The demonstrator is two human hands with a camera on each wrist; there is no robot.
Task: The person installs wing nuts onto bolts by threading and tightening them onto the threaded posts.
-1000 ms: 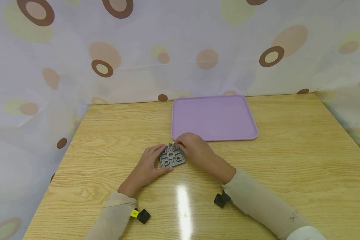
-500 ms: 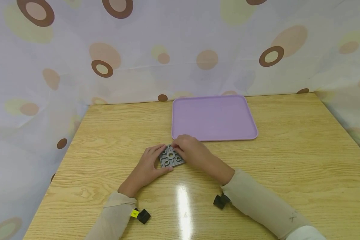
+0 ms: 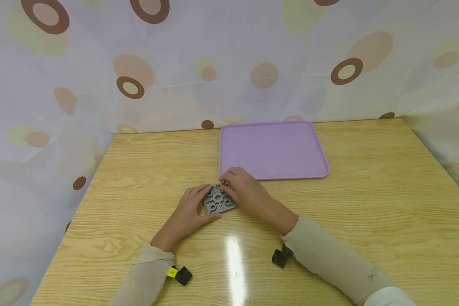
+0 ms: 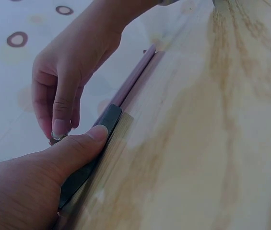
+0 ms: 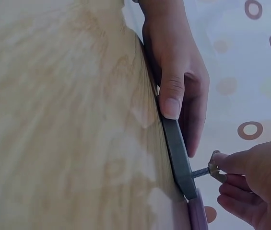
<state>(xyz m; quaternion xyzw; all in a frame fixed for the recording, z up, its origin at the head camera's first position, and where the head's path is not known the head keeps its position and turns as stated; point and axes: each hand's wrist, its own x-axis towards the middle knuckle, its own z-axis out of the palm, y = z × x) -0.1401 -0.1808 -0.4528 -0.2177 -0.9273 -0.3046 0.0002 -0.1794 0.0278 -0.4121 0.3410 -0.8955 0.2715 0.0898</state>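
Note:
A grey square metal plate (image 3: 219,204) with round holes and raised ribs lies flat on the table. My left hand (image 3: 187,213) grips it from the left, thumb along the near edge and fingers at the far left corner. At the far right corner, a threaded bolt (image 5: 201,173) stands up from the plate. A brass-coloured wing nut (image 5: 214,168) sits at the bolt's top, pinched by my right hand (image 3: 248,191) between thumb and fingers. In the left wrist view the right fingertips (image 4: 61,127) mostly cover the nut.
A purple tray (image 3: 273,151) lies just behind the plate, its near left corner close to my right fingers. The wooden table (image 3: 348,182) ends at a dotted cloth (image 3: 168,102) at the back. A small black block (image 3: 183,276) is fixed by the left sleeve.
My right fingers closed in over the plate's far right corner, then shifted and spread a little around the wing nut. My left hand and the plate have stayed in place.

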